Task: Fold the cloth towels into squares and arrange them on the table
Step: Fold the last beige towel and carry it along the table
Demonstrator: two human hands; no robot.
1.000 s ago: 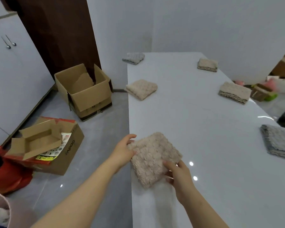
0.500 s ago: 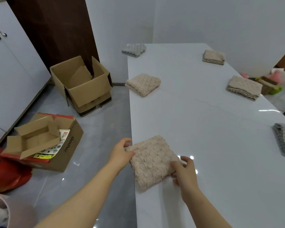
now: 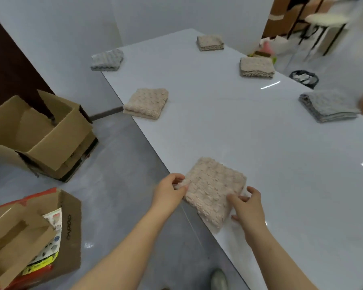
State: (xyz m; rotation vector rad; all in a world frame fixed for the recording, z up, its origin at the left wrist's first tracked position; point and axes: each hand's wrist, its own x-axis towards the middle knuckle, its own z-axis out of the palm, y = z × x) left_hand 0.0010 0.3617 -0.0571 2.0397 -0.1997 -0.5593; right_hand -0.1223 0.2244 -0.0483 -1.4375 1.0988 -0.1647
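Note:
A folded beige towel (image 3: 213, 188) lies at the near left edge of the white table (image 3: 249, 132). My left hand (image 3: 170, 190) pinches its left corner. My right hand (image 3: 246, 208) grips its near right edge, thumb on top. Further along the left edge lie another folded beige towel (image 3: 146, 103) and a grey one (image 3: 107, 60). Two beige folded towels (image 3: 210, 42) (image 3: 257, 66) and a grey folded towel (image 3: 328, 105) lie along the right side.
An open cardboard box (image 3: 40, 135) stands on the grey floor left of the table. A second box with a red lining (image 3: 29, 237) sits nearer me. A black bin (image 3: 304, 77) and clutter stand beyond the table's right edge.
The camera has turned right, so the table now runs diagonally. Both hands stay on the near beige towel, which lies in much the same spot at the table edge.

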